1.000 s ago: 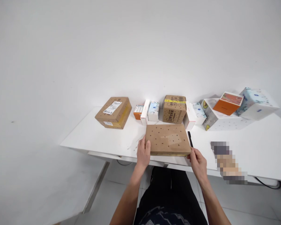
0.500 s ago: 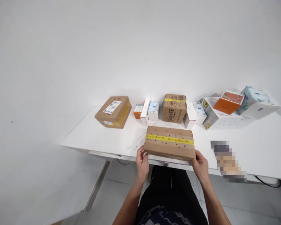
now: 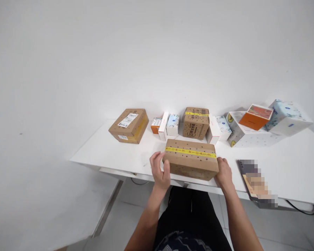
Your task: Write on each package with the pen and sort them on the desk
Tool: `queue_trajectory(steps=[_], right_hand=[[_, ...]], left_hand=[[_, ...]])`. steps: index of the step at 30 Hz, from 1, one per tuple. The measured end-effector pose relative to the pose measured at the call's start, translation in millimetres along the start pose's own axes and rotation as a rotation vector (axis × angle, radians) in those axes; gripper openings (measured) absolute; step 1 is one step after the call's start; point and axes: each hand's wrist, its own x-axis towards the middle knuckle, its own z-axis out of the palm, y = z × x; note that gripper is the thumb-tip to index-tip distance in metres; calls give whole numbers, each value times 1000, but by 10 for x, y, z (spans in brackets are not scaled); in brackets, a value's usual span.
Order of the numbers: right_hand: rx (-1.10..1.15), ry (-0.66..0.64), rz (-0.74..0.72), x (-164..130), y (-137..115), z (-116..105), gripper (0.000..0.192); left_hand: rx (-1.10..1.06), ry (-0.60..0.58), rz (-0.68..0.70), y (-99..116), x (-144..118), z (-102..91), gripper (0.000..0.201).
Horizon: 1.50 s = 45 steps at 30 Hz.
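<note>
A brown cardboard box [image 3: 191, 158] with dark dots and a strip of yellow tape across its top sits near the front edge of the white table [image 3: 115, 153]. My left hand [image 3: 159, 170] grips its left end, thumb on the front face. Pressed against its right end is my right hand [image 3: 224, 173]. Both hands hold the box between them.
Along the wall stand a labelled brown box [image 3: 129, 125], small white and orange boxes [image 3: 164, 124], a taped brown cube box [image 3: 196, 122], a white patterned box [image 3: 247, 134] bearing an orange box [image 3: 255, 116], and a pale blue box [image 3: 288, 116]. A dark flat item [image 3: 253, 181] lies at right.
The box has been turned over: a plain dotted face was up, now the yellow-taped face is on top. The black pen seen beside it earlier is hidden. My hands shifted to its ends.
</note>
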Motion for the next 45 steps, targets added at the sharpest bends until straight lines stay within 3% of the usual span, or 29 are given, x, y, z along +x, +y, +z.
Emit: queue_trajectory(steps=[4,6,8,11,15,21,23,25,27,29,32,34,39,41,45], right_hand=[[257,8,30,26,106,16,9],[338,-14,18,-13,177,26,13],[489,-22,-10,-80,227,35,16],[777,75,-19,-170,239,31,20],[980,225,-37,-181,170,-28,25],[1026,319,54,-219,59,-121,23],[1066,362,100,-262,36,-145,22],[1144,467,121,-299,8,-185,20],[1232,572,120,-324,-33,-252,19],[1339,643,90,-344,-87,-341,24],[1459,672,10,-385,-158,-468,34],[1400,638,1,-425,-176,-522,46],[1255,444,15,-512,-181,-569,75],[1280,422,9,-517,-229,-593,72],[1162,382,-31,-501,-423,-658,42]], left_hand=[[76,-308,-345,2,230,-54,45],[-2,-467,-414,9,268,-103,42],[-114,-534,-407,16,237,-144,41],[-263,-495,-360,-17,95,-161,40],[-528,-343,-383,-150,-154,-94,44],[-574,-93,-500,-199,-342,-51,31],[-479,-20,-416,-146,-314,-75,24],[-349,6,-212,-74,-239,-86,19],[-204,-17,40,1,-133,-57,16],[-42,-67,198,61,-25,17,18],[178,-229,199,111,59,157,24],[265,-344,165,140,32,208,27],[339,-450,197,343,-154,85,25],[345,-467,227,468,-170,21,20],[255,-414,293,675,-101,55,17]])
